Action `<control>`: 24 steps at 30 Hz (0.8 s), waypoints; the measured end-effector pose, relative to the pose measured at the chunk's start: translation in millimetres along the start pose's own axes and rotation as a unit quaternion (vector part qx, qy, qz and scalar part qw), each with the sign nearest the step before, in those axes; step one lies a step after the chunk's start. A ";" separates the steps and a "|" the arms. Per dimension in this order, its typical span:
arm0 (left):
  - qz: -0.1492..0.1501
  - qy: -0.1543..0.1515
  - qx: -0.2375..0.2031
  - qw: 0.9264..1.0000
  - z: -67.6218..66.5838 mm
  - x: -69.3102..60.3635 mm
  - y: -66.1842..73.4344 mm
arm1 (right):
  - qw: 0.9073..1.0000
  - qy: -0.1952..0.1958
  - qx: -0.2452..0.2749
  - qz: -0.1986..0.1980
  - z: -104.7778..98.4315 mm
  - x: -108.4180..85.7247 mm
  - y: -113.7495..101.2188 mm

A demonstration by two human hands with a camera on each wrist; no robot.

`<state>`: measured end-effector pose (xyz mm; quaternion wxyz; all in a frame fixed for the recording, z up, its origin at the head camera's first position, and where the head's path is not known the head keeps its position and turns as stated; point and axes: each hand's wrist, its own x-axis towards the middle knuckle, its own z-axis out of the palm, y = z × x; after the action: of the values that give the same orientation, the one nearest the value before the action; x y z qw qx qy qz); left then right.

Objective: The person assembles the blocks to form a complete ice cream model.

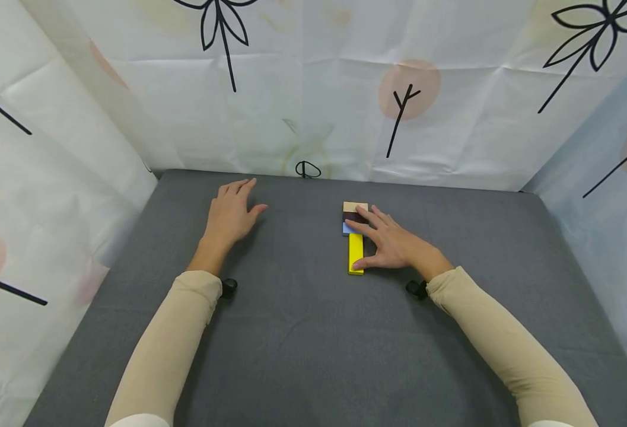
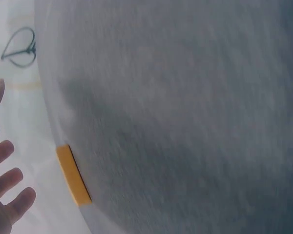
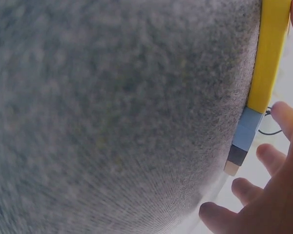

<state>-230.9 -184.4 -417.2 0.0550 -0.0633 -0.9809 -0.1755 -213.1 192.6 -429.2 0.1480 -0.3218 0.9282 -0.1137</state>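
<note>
Near the far left of the table, my left hand (image 1: 231, 214) hovers with its fingers extended and holds nothing. An orange block (image 2: 73, 176) lies on the table in the left wrist view; the head view does not show it. My right hand (image 1: 392, 242) is spread over a line of blocks. The yellow block (image 1: 355, 248) points lengthwise towards me, its far end against a blue block (image 1: 347, 228). Beyond that lie a dark block (image 1: 349, 217) and a beige block (image 1: 349, 206), side by side. The right thumb is by the yellow block's near end; contact is unclear.
Dark grey cloth covers the table (image 1: 292, 344). A white curtain (image 1: 302, 107) with plant drawings hangs along the far edge, and more of it stands at both sides. Each wrist wears a small black device (image 1: 229, 288).
</note>
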 end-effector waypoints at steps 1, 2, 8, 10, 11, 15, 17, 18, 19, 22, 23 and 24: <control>-0.005 -0.001 -0.003 1.000 -1.2 -0.5 -3.0 | 1.000 -0.001 0.000 0.000 -0.1 -0.6 0.1; -0.009 -0.003 -0.005 1.000 -2.4 -0.9 -5.9 | 1.000 -0.003 0.000 -0.001 -0.3 -1.2 0.1; -0.034 -0.002 -0.011 0.999 -8.0 -1.3 -22.3 | 1.000 -0.003 0.005 0.001 -0.3 -3.8 1.5; -0.043 -0.002 -0.014 0.999 -9.4 -1.6 -27.4 | 1.000 0.000 0.007 0.002 0.0 -4.2 2.5; -0.049 -0.002 -0.018 0.999 -10.2 -2.0 -30.0 | 1.000 0.001 0.008 0.002 0.1 -4.5 2.9; -0.071 -0.005 -0.030 0.997 -12.5 -4.1 -41.4 | 1.000 0.003 0.009 0.006 1.0 -4.1 4.4; -0.086 -0.003 -0.039 0.996 -13.3 -5.6 -47.7 | 1.000 0.001 0.013 0.010 0.8 -3.5 4.2; -0.093 -0.002 -0.044 0.995 -13.5 -6.5 -50.9 | 1.000 0.000 0.016 0.011 0.8 -3.0 4.2; -0.102 -0.002 -0.047 0.994 -13.6 -7.5 -54.0 | 1.000 -0.002 0.018 0.013 0.8 -2.4 4.1; -0.121 0.001 -0.061 0.991 -13.3 -10.6 -63.0 | 1.000 -0.005 0.023 0.017 -0.2 -0.9 2.5; -0.126 0.002 -0.064 0.990 -12.8 -11.6 -65.7 | 1.000 -0.006 0.023 0.017 -0.3 -0.4 2.3; -0.130 0.003 -0.068 0.989 -12.2 -12.3 -68.4 | 1.000 -0.006 0.023 0.017 -0.4 -0.1 2.0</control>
<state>-227.6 -253.5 -430.5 0.0301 0.0616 -0.9665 -0.2472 -214.3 194.3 -429.4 0.1627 -0.3031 0.9298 -0.1307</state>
